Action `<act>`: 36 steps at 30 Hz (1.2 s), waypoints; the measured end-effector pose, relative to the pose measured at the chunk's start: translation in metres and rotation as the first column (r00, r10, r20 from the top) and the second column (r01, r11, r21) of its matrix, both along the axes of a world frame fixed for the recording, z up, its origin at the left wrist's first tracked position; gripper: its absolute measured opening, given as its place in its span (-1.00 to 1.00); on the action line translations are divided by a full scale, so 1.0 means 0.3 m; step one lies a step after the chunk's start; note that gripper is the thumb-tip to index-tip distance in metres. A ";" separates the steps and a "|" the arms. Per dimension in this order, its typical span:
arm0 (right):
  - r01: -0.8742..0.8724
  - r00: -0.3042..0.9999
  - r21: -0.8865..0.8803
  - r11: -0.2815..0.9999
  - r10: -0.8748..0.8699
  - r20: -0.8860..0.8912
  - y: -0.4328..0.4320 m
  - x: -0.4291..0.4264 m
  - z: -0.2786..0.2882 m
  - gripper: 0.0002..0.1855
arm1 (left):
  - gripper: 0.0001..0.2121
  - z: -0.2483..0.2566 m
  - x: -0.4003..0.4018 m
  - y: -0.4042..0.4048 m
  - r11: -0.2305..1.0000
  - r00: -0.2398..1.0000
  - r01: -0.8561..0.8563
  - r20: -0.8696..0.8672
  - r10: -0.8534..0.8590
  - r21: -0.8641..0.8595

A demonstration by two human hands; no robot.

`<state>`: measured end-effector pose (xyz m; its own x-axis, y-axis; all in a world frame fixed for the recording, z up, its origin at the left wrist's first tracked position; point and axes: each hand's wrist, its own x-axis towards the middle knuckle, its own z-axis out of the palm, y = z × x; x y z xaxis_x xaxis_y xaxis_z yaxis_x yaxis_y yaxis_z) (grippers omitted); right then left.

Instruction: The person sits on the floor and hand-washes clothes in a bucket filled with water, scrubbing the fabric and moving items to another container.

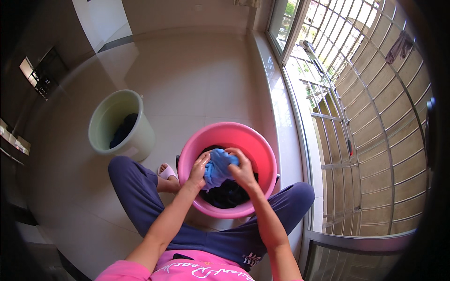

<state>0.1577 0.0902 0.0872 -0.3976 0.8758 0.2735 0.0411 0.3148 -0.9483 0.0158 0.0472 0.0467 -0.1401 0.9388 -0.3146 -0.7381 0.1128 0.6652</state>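
A bunched blue cloth [218,168] is held between both hands, over the opening of a pink plastic bucket [242,131]. My left hand [200,171] grips its left side, and the skin looks wet. On the other side my right hand [242,169] clasps it with bent fingers. Beneath the cloth, dark wet laundry [228,195] lies in the bucket; whether the blue cloth touches it I cannot tell. The bucket stands between my spread knees.
A pale green bucket [144,140] with dark cloth [124,130] inside stands at the left on the tiled floor [182,80]. To the right run a raised sill [270,95] and a sliding window frame [293,31], with metal security bars [369,91] beyond. A cloth [399,47] hangs on the bars.
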 end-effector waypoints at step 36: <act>-0.178 0.936 -0.508 0.842 0.304 0.177 0.020 0.091 0.092 -0.56 | -0.87 0.192 -0.064 -0.044 0.960 0.790 0.274 -0.583 -0.190 0.058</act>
<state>0.1850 0.0962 0.1150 -0.6111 0.7384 -0.2851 0.2703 -0.1438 -0.9520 -0.0033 0.0338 0.1044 -0.0257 0.9926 -0.1186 -0.1874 0.1118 0.9759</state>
